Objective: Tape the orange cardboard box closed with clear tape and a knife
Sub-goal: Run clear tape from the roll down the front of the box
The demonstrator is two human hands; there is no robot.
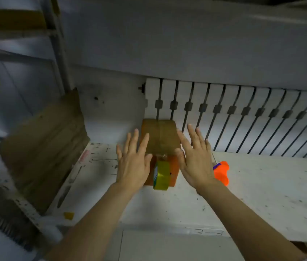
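Note:
The orange cardboard box stands on the white table, its brown top face closed with a strip of clear tape running down the middle. A roll of clear tape hangs on edge against the box's near side, still joined to the strip. My left hand is flat with fingers spread at the box's left side. On the right side my right hand is spread the same way. An orange-handled knife lies on the table just right of my right hand.
A white radiator runs along the wall behind the box. Flat brown cardboard leans at the left of the table. A small yellow scrap lies near the table's front left edge.

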